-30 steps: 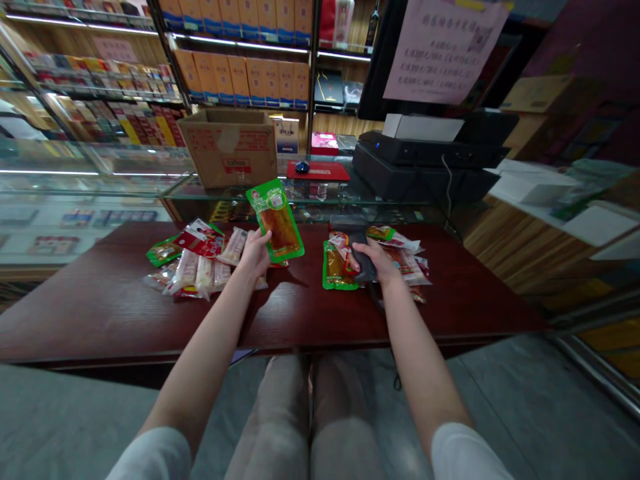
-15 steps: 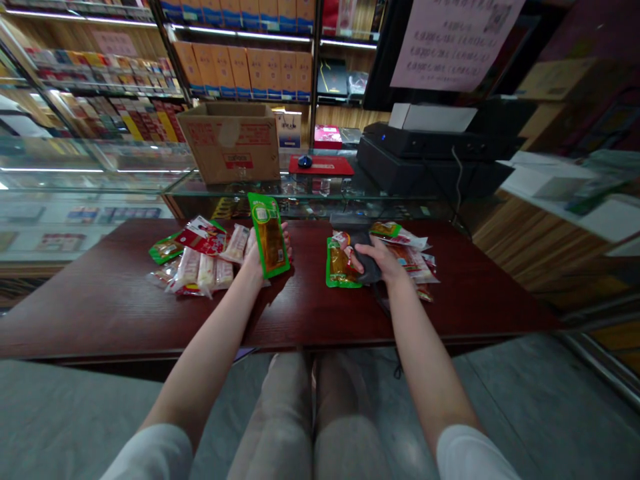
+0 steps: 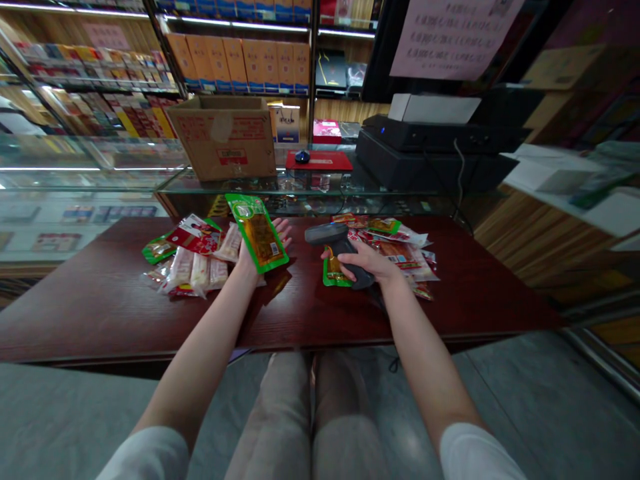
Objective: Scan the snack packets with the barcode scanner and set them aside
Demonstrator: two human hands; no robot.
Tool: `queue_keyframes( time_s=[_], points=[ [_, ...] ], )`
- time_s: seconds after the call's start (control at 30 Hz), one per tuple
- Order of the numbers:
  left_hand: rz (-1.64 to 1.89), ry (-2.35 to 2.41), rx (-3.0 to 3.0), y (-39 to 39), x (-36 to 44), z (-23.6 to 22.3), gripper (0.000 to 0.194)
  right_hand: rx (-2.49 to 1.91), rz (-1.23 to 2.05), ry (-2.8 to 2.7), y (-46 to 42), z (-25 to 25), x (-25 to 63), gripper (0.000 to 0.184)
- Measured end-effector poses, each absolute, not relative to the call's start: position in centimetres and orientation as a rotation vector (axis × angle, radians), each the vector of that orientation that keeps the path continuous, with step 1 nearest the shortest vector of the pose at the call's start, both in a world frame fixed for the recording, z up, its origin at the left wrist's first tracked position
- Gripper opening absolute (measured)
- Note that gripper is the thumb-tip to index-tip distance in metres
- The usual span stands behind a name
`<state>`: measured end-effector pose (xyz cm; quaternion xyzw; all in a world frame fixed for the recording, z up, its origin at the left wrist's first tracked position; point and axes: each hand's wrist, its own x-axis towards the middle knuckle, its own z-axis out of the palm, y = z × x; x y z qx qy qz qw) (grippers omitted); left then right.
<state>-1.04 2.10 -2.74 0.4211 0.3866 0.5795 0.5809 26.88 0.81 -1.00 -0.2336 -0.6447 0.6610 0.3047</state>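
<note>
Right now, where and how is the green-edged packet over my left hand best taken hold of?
Probably pinch the packet by its upper end, coming from the far left: that thin green end juts clear of your left hand, and the grip would leave the barcode uncovered.

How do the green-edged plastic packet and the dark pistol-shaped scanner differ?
The green-edged plastic packet is flat and shiny; the dark pistol-shaped scanner is bulkier, with a handle. The packet lies across the left hand, its fingers stretched out, while the right hand wraps around the scanner's handle. Both are held over the dark red table.
</note>
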Motion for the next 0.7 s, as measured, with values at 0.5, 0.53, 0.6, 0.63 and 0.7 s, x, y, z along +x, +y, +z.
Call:
queue_keyframes(
  time_s=[0.5, 0.53, 0.6, 0.63, 0.7],
  points=[
    [1.717, 1.431, 0.89, 3.1, -2.0, -2.3, 0.041, -0.543, 1.681, -1.518, 0.4, -0.7, 28.4, 0.046],
    [1.693, 1.629, 1.0, 3.1, -2.3, -2.0, 0.044, -0.546, 1.658, -1.491, 0.4, -0.6, 28.7, 0.044],
    [1.502, 1.989, 1.215, 2.9, -2.7, -1.4, 0.066, -0.573, 1.596, -1.441, 0.3, -0.5, 29.4, 0.039],
    [1.364, 2.119, 1.32, 2.7, -2.9, -1.1, 0.078, -0.594, 1.562, -1.421, 0.2, -0.5, 29.7, 0.038],
    [1.071, 2.262, 1.527, 2.2, -2.9, -0.5, 0.09, -0.645, 1.502, -1.385, 0.2, -0.3, 30.3, 0.038]
  ],
)
